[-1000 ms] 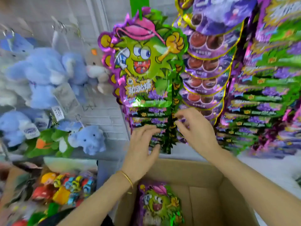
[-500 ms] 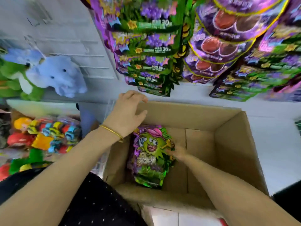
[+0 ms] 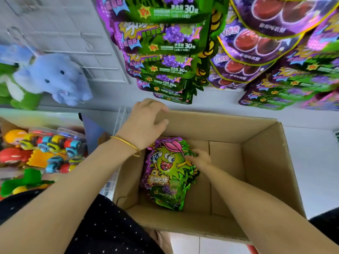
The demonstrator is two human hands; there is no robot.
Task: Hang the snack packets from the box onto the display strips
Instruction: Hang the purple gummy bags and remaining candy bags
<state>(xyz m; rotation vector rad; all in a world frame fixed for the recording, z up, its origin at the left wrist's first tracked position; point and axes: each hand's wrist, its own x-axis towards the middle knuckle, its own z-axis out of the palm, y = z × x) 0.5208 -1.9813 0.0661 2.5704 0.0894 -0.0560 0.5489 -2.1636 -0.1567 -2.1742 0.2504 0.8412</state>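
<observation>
Many packets [image 3: 165, 52] already hang above; a small stack [image 3: 170, 197] is left in the box [image 3: 266, 162]. The left hand [image 3: 145, 125] grips its rim; the right hand [image 3: 200, 159] touches the top packet [image 3: 165, 165], grasp unclear.

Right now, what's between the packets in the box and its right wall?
Bare box floor, crossed only by the right hand touching the packets, in the head view.

L hand [image 3: 145, 125] fingers curled, R hand [image 3: 200, 159] low, arm extended.
</observation>
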